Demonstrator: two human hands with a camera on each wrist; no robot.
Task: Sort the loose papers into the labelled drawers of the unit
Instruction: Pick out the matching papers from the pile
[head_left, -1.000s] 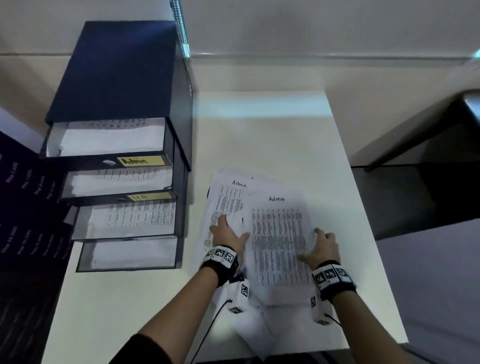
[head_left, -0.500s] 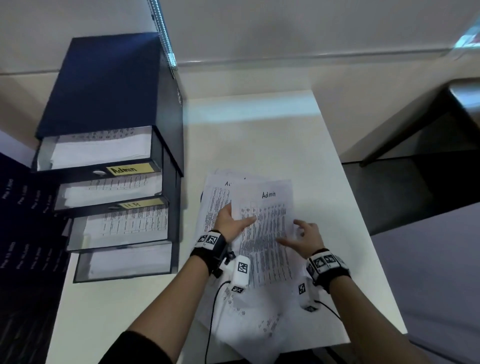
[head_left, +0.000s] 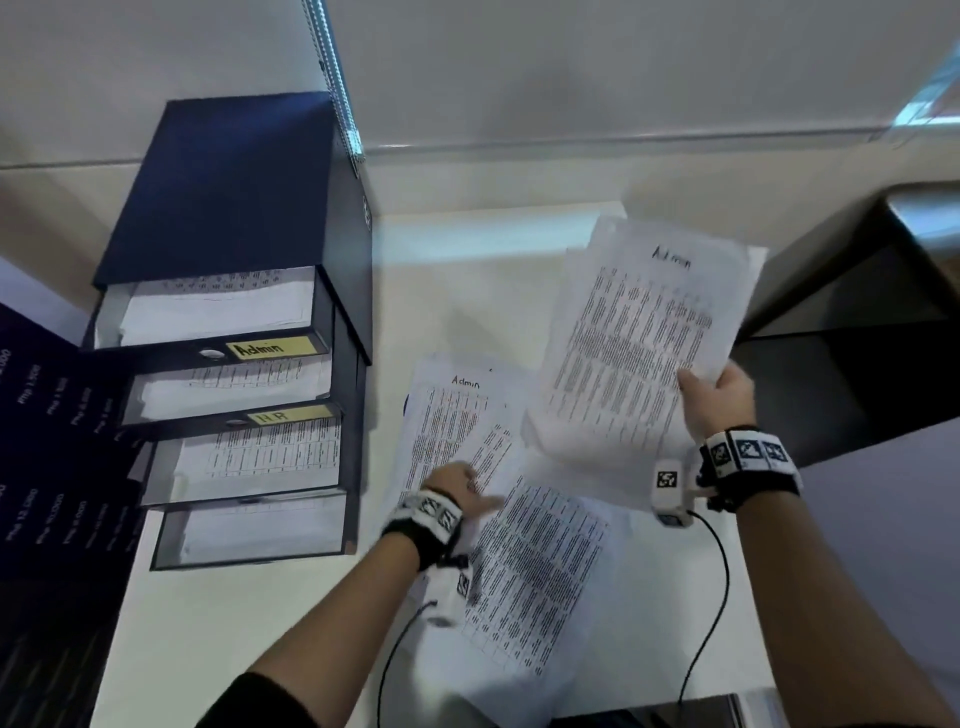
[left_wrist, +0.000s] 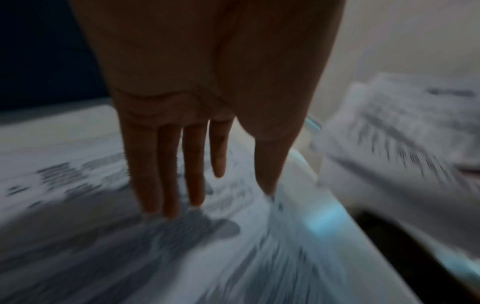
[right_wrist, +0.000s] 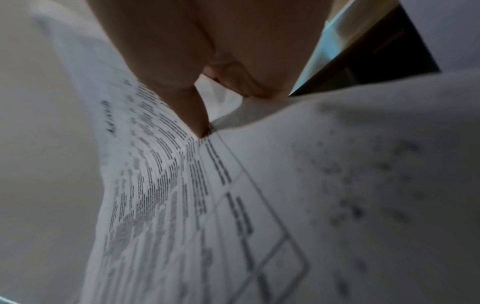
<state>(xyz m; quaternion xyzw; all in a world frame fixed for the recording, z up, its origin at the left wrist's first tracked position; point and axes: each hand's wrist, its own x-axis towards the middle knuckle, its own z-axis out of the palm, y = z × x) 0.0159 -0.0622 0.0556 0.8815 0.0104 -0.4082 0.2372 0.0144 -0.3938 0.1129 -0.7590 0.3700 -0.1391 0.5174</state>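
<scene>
Papers (head_left: 639, 343) pinched in right grip (head_left: 719, 397); left grip (head_left: 457, 491) flat; drawers (head_left: 218, 312) hold sheets.

navy unit (head_left: 223, 182), yellow labels (head_left: 275, 347)

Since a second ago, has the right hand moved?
Yes. The right hand has lifted an Admin sheet off the pile and swung it right, away from the drawer unit.
</scene>
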